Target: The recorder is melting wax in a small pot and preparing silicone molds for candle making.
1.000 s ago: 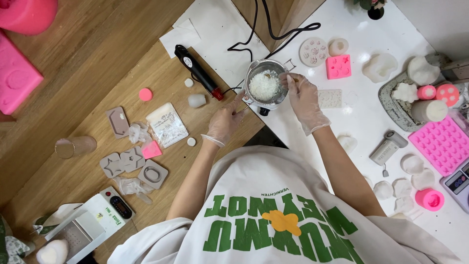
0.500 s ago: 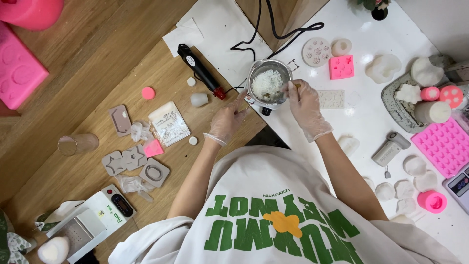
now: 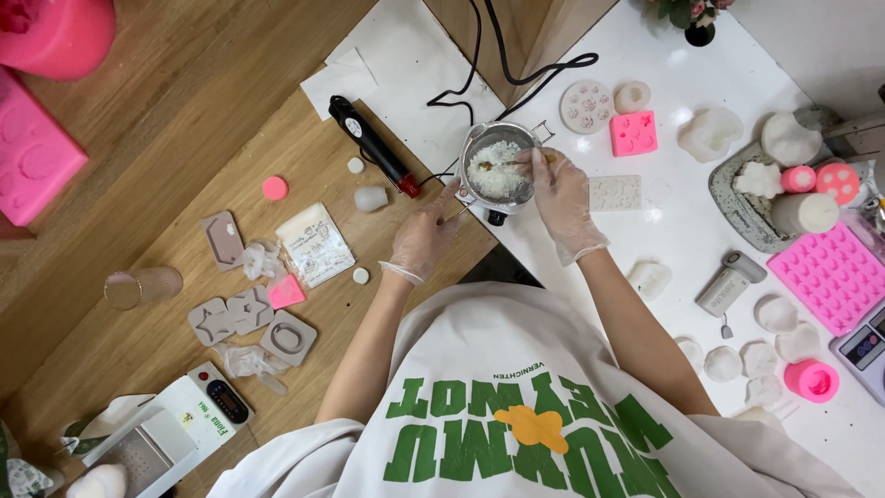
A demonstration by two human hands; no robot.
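Two gloved hands on one metal pot [image 3: 499, 168] of white flakes; left hand [image 3: 426, 236] pinching its handle, right hand [image 3: 557, 192] gripping one spoon [image 3: 505, 164]; spoon handle mostly hidden.

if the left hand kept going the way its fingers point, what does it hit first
Most likely the metal pot of white flakes: the left hand points up-right at its near wall, already touching or almost touching it; depth is unclear.
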